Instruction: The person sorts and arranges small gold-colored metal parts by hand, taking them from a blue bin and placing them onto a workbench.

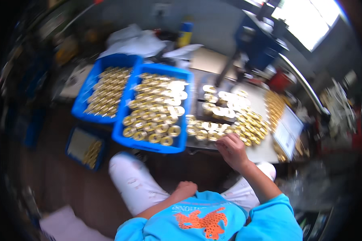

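My right hand (231, 149) is at the front edge of the table, its fingers curled together beside a heap of gold-coloured metal rings (251, 126). Whatever those fingers may hold is hidden and blurred. In my lap rests my left hand (186, 188), loosely closed, and nothing shows in it. A blue tray (149, 148) stands left of the heap, filled with rows of similar rings. Beyond it to the left is a second blue tray (93, 117), also full of rings. More rings sit on a dark metal block (201, 110) between tray and heap.
Behind the block rises a dark blue bench machine (253, 42). A printed sheet (288, 129) lies at the table's right, beside more gold pieces (274, 106). Low on the left is a small blue bin (74, 148). White plastic bags (134, 42) lie behind the trays.
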Demonstrator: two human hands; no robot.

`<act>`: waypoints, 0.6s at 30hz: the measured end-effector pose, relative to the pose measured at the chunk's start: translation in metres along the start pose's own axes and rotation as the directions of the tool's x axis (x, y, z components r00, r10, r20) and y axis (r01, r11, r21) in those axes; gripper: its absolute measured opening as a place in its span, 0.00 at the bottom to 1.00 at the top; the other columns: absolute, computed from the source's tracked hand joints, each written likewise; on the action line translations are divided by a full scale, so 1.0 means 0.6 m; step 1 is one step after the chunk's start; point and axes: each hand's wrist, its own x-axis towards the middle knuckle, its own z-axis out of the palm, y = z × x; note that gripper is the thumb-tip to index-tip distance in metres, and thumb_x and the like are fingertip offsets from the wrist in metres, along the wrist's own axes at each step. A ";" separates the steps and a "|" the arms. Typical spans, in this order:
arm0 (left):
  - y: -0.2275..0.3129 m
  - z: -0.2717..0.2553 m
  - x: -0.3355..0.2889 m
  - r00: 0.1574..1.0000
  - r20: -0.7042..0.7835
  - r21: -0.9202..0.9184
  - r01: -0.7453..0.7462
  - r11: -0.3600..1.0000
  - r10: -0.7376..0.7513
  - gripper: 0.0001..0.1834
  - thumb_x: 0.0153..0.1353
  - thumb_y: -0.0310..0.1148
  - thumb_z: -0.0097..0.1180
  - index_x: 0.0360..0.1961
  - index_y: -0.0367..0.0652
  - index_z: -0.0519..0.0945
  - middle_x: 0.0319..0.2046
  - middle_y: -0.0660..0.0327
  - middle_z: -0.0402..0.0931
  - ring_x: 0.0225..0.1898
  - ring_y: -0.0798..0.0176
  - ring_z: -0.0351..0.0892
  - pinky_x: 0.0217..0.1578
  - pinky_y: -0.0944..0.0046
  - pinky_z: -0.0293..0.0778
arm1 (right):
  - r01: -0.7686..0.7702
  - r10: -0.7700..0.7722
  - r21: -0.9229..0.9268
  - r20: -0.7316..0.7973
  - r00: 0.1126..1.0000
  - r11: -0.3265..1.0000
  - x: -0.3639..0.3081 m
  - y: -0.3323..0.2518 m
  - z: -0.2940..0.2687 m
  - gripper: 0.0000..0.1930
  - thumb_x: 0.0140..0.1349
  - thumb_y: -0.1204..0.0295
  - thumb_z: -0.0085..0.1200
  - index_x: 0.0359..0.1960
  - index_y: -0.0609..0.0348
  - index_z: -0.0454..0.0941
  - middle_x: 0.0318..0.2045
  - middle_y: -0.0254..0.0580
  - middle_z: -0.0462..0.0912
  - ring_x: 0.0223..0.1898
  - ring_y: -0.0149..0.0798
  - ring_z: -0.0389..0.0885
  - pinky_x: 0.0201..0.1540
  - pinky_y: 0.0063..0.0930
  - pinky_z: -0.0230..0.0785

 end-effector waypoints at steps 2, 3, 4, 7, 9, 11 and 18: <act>-0.004 0.003 -0.005 0.999 0.016 0.031 0.038 0.999 -0.038 0.13 0.53 0.31 0.53 0.38 0.40 0.84 0.40 0.47 0.82 0.46 0.48 0.82 0.47 0.52 0.77 | -0.071 0.061 -0.119 -0.085 0.995 0.990 -0.039 0.040 -0.039 0.05 0.53 0.77 0.61 0.30 0.57 0.77 0.25 0.40 0.77 0.31 0.45 0.78 0.37 0.38 0.69; -0.002 -0.003 -0.007 0.999 0.031 0.056 0.043 0.998 -0.045 0.13 0.54 0.31 0.53 0.39 0.40 0.83 0.41 0.48 0.81 0.46 0.48 0.82 0.47 0.52 0.77 | -0.159 0.149 -0.135 -0.084 0.985 0.978 -0.064 0.067 -0.058 0.04 0.54 0.77 0.61 0.30 0.57 0.78 0.26 0.41 0.78 0.31 0.45 0.78 0.37 0.37 0.69; -0.001 -0.009 -0.010 0.997 0.041 0.081 0.060 0.995 -0.063 0.14 0.55 0.32 0.53 0.41 0.39 0.82 0.42 0.48 0.81 0.46 0.47 0.82 0.47 0.52 0.77 | -0.241 0.231 -0.139 -0.085 0.969 0.961 -0.091 0.097 -0.078 0.04 0.54 0.76 0.61 0.30 0.57 0.78 0.26 0.41 0.78 0.31 0.46 0.78 0.37 0.37 0.68; 0.007 -0.007 0.000 0.996 0.082 0.190 0.001 0.982 -0.017 0.13 0.56 0.31 0.52 0.42 0.39 0.80 0.42 0.49 0.81 0.46 0.47 0.82 0.46 0.52 0.77 | -0.456 0.393 -0.187 -0.296 0.871 0.870 -0.178 0.187 -0.167 0.03 0.56 0.75 0.61 0.30 0.61 0.80 0.29 0.44 0.80 0.30 0.44 0.80 0.36 0.35 0.70; 0.012 -0.002 0.010 0.995 0.093 0.183 0.030 0.983 -0.048 0.12 0.59 0.31 0.50 0.40 0.39 0.80 0.41 0.49 0.81 0.46 0.47 0.82 0.45 0.52 0.77 | -0.625 0.533 -0.148 -0.396 0.748 0.767 -0.245 0.259 -0.222 0.04 0.55 0.74 0.59 0.31 0.60 0.81 0.29 0.47 0.80 0.34 0.49 0.81 0.39 0.38 0.73; 0.013 0.003 0.015 0.993 0.115 0.190 0.006 0.982 -0.028 0.12 0.60 0.31 0.50 0.41 0.40 0.80 0.41 0.49 0.81 0.46 0.47 0.82 0.45 0.51 0.77 | -0.734 0.598 -0.160 -0.480 0.642 0.660 -0.307 0.327 -0.267 0.05 0.54 0.73 0.59 0.31 0.60 0.81 0.31 0.48 0.81 0.36 0.50 0.82 0.41 0.39 0.74; -0.003 0.032 0.025 0.969 0.231 0.171 0.046 0.984 -0.085 0.14 0.63 0.33 0.47 0.43 0.40 0.80 0.43 0.46 0.80 0.48 0.45 0.80 0.48 0.50 0.75 | -0.836 0.667 -0.341 -0.504 0.549 0.430 -0.425 0.501 -0.350 0.10 0.50 0.75 0.60 0.36 0.58 0.81 0.36 0.50 0.80 0.40 0.52 0.81 0.46 0.40 0.74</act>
